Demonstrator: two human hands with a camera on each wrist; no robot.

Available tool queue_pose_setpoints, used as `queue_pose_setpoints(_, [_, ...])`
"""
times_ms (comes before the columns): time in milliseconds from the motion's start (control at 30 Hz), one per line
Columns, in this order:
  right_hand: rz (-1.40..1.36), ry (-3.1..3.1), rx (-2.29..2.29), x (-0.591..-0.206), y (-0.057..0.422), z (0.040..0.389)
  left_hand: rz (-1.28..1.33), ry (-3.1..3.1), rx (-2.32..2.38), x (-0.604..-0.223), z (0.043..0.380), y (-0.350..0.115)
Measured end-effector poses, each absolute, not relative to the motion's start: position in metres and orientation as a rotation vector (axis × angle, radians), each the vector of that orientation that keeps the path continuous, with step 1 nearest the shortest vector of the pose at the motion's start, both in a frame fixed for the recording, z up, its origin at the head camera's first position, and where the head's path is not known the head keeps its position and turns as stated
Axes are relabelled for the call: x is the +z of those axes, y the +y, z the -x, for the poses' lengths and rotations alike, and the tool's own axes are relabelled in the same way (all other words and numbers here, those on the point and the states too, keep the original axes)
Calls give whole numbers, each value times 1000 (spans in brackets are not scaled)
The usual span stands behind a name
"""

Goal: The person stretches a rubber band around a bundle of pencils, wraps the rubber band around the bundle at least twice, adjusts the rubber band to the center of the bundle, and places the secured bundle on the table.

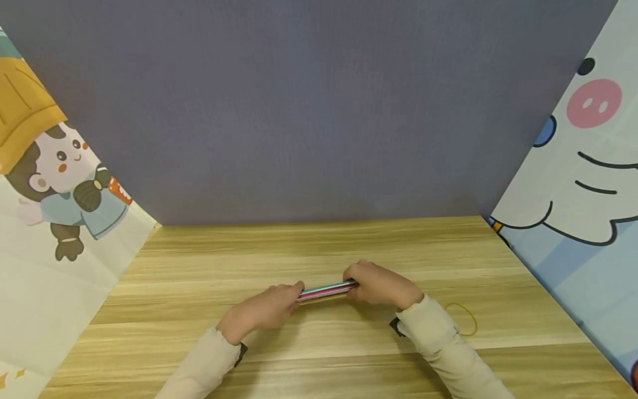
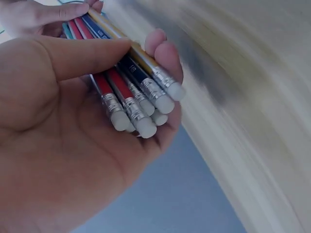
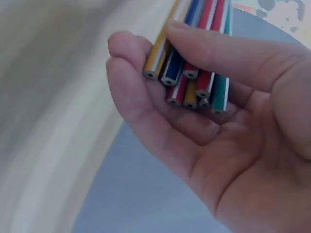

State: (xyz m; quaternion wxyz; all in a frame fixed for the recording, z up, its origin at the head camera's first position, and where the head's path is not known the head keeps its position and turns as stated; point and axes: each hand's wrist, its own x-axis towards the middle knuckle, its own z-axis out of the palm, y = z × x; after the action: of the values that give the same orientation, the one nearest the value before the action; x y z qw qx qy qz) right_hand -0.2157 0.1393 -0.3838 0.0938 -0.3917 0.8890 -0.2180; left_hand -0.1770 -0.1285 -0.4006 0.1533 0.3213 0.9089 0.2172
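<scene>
A bundle of several pencils point(image 1: 324, 291) spans between my two hands above the table. Their paint is yellow, dark blue, red and green. My left hand point(image 1: 266, 306) grips the end with the white erasers point(image 2: 146, 128) and silver bands, its thumb across the top and fingers curled beneath. At the other end, my right hand point(image 1: 381, 285) holds the flat, unsharpened pencil tips point(image 3: 191, 74) between thumb and curled fingers. A thin yellow rubber band point(image 1: 475, 321) lies on the table beside my right forearm.
The wood-grain table point(image 1: 319, 360) meets a grey panel point(image 1: 319, 111) at its back edge. Cartoon-printed side walls rise at left point(image 1: 75, 233) and right point(image 1: 563, 210). Dark wrist-camera straps show at both cuffs.
</scene>
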Motion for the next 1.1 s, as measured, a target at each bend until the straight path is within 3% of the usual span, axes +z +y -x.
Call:
queue_pose_setpoints(333, [1189, 2533, -693, -351, 157, 208, -911, 2101, 1090, -408, 169, -107])
queue_pose_setpoints(767, [1011, 2336, -1370, -358, 181, 213, -698, 1267, 1629, -418, 165, -99])
queue_pose_setpoints(1100, [947, 2393, -1624, -355, 169, 205, -610, 1075, 1810, -414, 153, -77])
